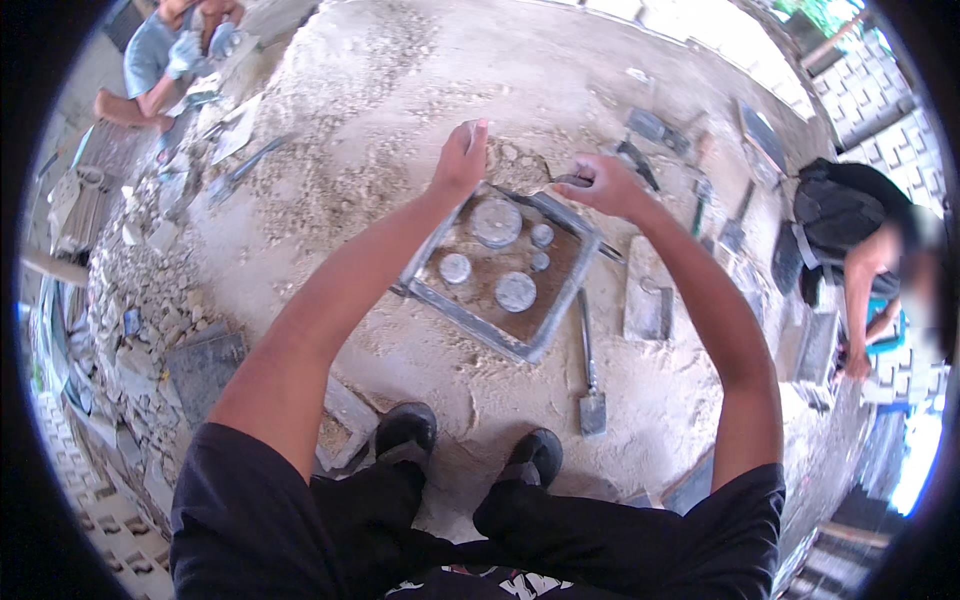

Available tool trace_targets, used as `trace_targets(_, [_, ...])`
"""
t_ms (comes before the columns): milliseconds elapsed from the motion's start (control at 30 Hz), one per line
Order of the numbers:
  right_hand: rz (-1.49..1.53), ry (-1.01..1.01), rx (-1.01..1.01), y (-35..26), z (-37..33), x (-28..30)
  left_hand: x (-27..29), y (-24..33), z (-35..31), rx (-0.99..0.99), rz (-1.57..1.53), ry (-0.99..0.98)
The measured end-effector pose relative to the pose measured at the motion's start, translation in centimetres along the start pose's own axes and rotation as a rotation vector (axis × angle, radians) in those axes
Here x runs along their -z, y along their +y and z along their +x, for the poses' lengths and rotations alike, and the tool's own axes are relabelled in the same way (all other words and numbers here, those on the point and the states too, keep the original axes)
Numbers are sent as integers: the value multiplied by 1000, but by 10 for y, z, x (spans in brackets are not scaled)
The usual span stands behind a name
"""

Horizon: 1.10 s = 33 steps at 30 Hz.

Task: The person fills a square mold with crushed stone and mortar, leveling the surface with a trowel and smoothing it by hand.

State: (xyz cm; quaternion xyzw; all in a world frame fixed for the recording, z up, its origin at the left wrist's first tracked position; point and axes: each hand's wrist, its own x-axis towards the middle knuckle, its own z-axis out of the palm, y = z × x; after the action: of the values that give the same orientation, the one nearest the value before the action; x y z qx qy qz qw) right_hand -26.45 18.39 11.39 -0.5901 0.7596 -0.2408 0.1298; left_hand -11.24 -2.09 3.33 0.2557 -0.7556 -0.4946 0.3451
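Note:
A square moulding frame lies on the sandy ground before me, packed with brown sand. Set in the sand are several round grey discs, among them a large disc, a middle-sized disc and a smaller disc. My left hand is over the frame's far left corner, thumb outward; its other fingers are mostly hidden. Near the far right edge, my right hand is closed, with a small dark-grey piece showing at its fingers, too unclear to name.
Right of the frame lie a small shovel and a rectangular mould box. Rubble and a dark slab are at left. One person works at far left; another bends over at right. Beside my shoes rests another frame.

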Motion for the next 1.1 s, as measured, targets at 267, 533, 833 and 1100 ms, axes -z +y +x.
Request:
trace_targets(267, [-113, 141, -161, -6, -69, -29, -28, -5, -29, -373, 117, -131])
trace_targets(533, [-226, 343, -180, -17, -120, -42, -42, 16, -54, -265, 277, -320])
trace_targets(833, [-126, 481, -392, -30, -162, -37, -54, 49, -44, -180, -22, -605])
trace_targets(1100, [334, 353, -773, -74, -145, -31, 18, -8, -58, -651, 641, -685])
